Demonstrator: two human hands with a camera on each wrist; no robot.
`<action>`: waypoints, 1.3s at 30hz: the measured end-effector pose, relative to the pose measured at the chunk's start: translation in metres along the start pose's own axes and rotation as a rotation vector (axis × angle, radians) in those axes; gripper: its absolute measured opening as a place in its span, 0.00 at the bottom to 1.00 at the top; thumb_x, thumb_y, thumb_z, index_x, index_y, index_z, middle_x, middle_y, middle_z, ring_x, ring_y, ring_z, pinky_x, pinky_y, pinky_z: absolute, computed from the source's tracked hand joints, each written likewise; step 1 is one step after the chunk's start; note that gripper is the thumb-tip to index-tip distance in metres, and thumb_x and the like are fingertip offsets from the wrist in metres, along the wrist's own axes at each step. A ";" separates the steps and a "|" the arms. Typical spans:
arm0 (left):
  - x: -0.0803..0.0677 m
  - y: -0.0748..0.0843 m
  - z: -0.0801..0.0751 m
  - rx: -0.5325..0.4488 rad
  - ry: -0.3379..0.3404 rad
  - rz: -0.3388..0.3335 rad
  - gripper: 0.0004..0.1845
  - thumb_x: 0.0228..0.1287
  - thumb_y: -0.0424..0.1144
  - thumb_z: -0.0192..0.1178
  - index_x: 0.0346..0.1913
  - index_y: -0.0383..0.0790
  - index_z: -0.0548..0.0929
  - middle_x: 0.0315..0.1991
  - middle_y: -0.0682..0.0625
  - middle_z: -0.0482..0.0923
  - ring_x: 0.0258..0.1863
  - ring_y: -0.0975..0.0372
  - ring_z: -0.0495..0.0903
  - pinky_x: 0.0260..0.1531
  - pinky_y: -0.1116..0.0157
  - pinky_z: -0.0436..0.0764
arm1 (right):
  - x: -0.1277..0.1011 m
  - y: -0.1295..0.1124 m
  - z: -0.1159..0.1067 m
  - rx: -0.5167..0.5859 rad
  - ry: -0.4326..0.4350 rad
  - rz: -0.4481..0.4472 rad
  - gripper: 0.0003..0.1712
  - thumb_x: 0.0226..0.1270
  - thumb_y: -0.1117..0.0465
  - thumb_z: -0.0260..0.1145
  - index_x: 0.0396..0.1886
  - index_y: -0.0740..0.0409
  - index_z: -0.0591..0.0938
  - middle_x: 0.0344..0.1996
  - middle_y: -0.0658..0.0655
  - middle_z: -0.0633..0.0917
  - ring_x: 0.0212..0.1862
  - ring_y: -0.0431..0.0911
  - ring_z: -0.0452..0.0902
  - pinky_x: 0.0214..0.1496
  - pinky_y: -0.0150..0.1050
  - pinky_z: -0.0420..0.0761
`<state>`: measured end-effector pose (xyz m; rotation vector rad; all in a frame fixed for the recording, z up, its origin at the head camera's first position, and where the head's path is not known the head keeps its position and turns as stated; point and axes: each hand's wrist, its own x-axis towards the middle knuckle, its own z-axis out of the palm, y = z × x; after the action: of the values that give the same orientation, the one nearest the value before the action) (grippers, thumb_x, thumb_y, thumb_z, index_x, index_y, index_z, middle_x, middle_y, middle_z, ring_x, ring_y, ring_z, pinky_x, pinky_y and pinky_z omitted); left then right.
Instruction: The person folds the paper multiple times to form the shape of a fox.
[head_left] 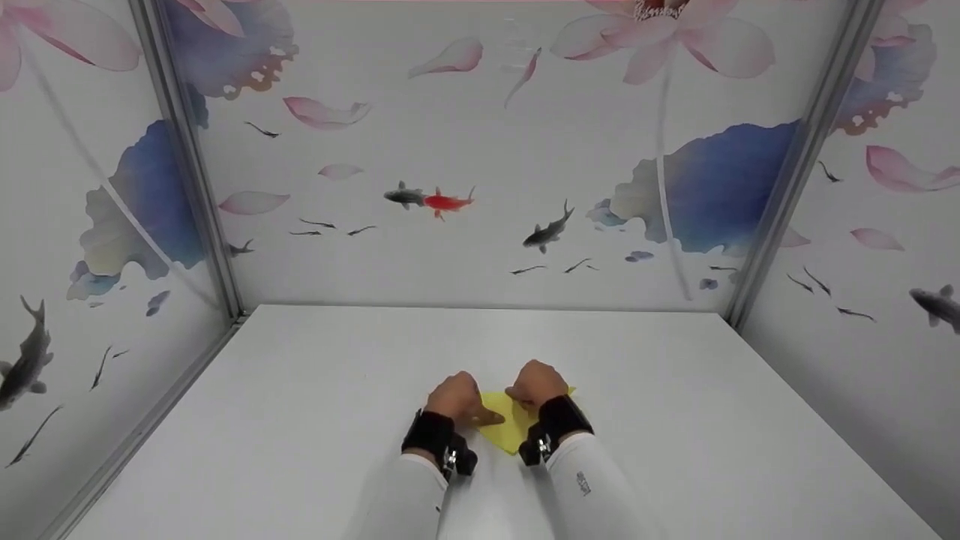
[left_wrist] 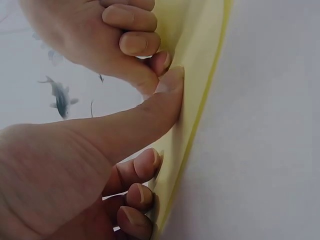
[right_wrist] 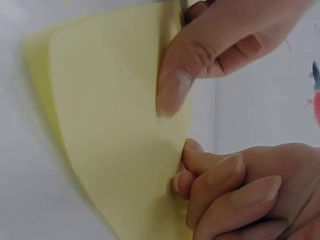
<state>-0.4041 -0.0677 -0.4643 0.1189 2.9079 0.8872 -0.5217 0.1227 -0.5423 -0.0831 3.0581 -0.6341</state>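
Fingers (left_wrist: 145, 165) of both the left hand (head_left: 452, 397) and right hand (head_left: 535, 384) pinch yellow paper (head_left: 508, 430) lying on the white desk (head_left: 300, 390).

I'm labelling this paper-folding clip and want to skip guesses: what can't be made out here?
- Yellow paper: head view, far part hidden under both hands; shape unclear.
- Left hand: fingertips hidden behind the knuckles in the head view.
- Right hand: right wrist view, cut off by the top edge.
- Paper's near corner: right wrist view, blurred.
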 end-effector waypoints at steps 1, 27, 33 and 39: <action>0.010 -0.008 0.007 0.010 0.001 0.014 0.26 0.52 0.54 0.86 0.36 0.35 0.87 0.35 0.48 0.87 0.33 0.58 0.77 0.37 0.60 0.81 | 0.001 0.004 -0.001 -0.005 -0.002 0.008 0.29 0.62 0.51 0.72 0.04 0.48 0.73 0.06 0.44 0.71 0.14 0.41 0.67 0.18 0.35 0.64; 0.001 -0.003 0.002 -0.014 -0.005 -0.015 0.26 0.58 0.52 0.84 0.45 0.34 0.87 0.45 0.44 0.89 0.41 0.56 0.81 0.50 0.54 0.85 | -0.073 0.033 -0.099 0.102 -0.162 0.210 0.31 0.77 0.51 0.67 0.08 0.50 0.78 0.09 0.44 0.72 0.16 0.37 0.64 0.25 0.30 0.65; 0.005 -0.006 0.003 -0.025 -0.019 -0.022 0.26 0.56 0.52 0.85 0.44 0.35 0.87 0.44 0.45 0.88 0.41 0.55 0.81 0.49 0.54 0.85 | -0.072 0.048 -0.099 0.176 -0.175 0.273 0.33 0.77 0.47 0.68 0.08 0.50 0.79 0.08 0.44 0.71 0.16 0.37 0.65 0.24 0.30 0.66; 0.009 -0.007 0.002 -0.018 -0.037 -0.027 0.26 0.57 0.52 0.84 0.43 0.36 0.86 0.44 0.45 0.87 0.41 0.55 0.80 0.47 0.56 0.83 | -0.073 0.058 -0.094 0.359 -0.152 0.268 0.29 0.72 0.51 0.68 0.08 0.51 0.78 0.08 0.43 0.70 0.15 0.36 0.64 0.23 0.28 0.65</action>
<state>-0.4132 -0.0713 -0.4709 0.0928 2.8598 0.8967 -0.4538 0.2176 -0.4792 0.2654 2.6930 -1.0800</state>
